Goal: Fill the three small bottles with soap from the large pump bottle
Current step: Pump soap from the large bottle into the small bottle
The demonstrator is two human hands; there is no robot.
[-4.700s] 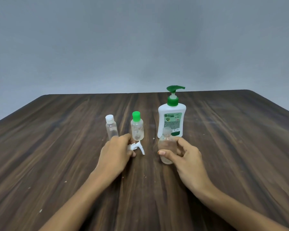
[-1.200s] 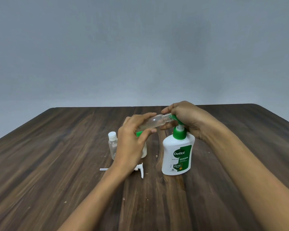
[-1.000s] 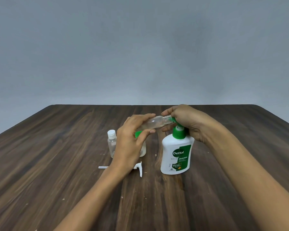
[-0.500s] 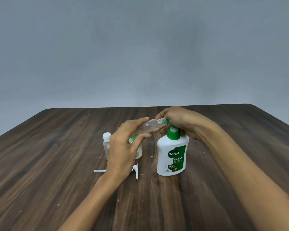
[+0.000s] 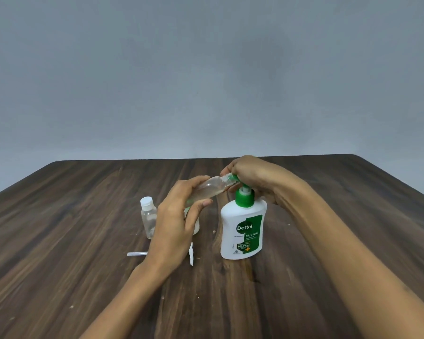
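Two hands work above mid-worktop [image 5: 83, 241]. Left hand [image 5: 174, 231]: fingers curled round a clear bottle [image 5: 206, 189], tilted, its mouth at the pump [image 5: 233, 178] spout. Right hand [image 5: 252, 174]: fingers curled over the pump head. Soap bottle [image 5: 242, 228] upright. White-capped bottle [image 5: 148, 217] stands left; third bottle [image 5: 195, 225], mostly hidden, probably behind left hand. Sprayer cap [image 5: 191, 255] lies nearer the front edge.

View: one head-worn wide-angle camera, no second view to share with.
Position: above the near edge of the wooden table [image 5: 59, 241], at the person's head.
Facing: forward and slightly down, toward the far edge and the grey wall [image 5: 206, 69] beyond.
Nearness: close; both forearms enter from the bottom, and the far corners curve with the lens.
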